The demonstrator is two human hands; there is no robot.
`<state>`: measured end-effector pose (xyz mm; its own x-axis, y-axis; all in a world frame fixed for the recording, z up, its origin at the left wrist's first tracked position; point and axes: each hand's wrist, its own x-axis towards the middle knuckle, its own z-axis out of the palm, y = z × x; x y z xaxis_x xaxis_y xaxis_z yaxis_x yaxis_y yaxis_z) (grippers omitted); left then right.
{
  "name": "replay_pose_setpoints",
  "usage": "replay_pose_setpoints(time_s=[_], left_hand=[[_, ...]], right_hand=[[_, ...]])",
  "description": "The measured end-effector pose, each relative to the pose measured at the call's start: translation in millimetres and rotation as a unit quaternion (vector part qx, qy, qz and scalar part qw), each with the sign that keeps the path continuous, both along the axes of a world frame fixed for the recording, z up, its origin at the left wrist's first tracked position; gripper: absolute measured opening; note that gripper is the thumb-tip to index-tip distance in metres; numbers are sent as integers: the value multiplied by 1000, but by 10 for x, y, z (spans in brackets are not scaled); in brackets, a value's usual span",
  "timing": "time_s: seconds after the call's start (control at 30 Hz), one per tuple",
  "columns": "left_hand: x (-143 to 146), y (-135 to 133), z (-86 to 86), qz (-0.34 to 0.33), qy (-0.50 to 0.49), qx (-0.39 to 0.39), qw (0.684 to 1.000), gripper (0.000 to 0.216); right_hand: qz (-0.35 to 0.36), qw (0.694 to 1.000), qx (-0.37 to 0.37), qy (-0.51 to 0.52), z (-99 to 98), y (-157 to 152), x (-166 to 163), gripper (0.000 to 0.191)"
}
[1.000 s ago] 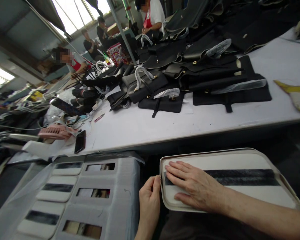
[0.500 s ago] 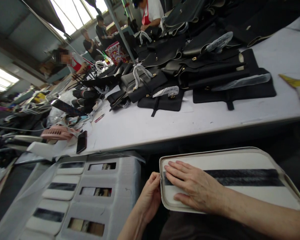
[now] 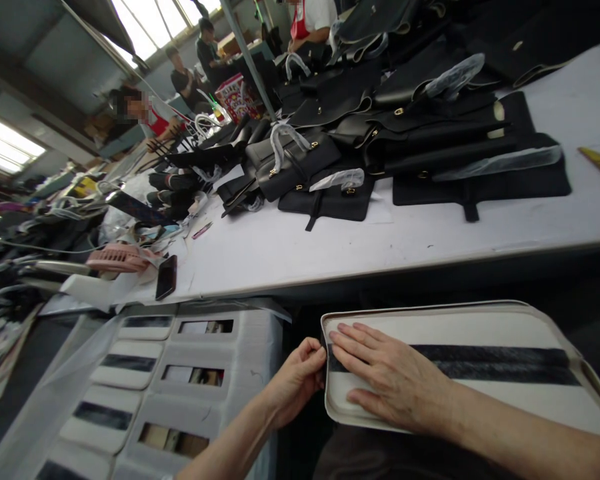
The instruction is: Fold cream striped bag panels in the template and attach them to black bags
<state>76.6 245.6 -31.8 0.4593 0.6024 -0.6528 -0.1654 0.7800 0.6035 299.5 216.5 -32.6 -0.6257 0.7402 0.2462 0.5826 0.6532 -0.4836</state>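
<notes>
Across my lap lies a cream panel with rounded corners, a raised rim and a dark double strip along its middle. My right hand rests flat on its left part, fingers stretched out and slightly spread, covering some of the strip. At the short left edge, my left hand is closed, with thumb and forefinger pinched together against the rim. Whatever sits between those fingertips is too small to make out. Smaller cream pieces with dark strips lie in a column on a grey slotted box at the lower left.
Beyond the panel runs a white worktable bearing black leather bag parts with wrapped handles. A phone, a pink fan and a pen lie toward its left. Several people work farther back.
My left hand has shifted slightly left and up, its fingertips now at the rim's outer side. The right hand stays flat on the panel. The view has tilted slightly.
</notes>
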Motion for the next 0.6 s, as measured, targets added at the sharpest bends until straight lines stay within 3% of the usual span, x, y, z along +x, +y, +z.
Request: replay_pose_setpoints(time_s=[0.37, 0.6], left_hand=[[40, 35, 38, -62, 117, 81, 988, 36], [124, -70, -42, -16, 201, 197, 960, 32]], right_hand=[[5, 999, -23, -26, -10, 6, 6, 62], [9, 999, -36, -39, -6, 23, -16, 61]])
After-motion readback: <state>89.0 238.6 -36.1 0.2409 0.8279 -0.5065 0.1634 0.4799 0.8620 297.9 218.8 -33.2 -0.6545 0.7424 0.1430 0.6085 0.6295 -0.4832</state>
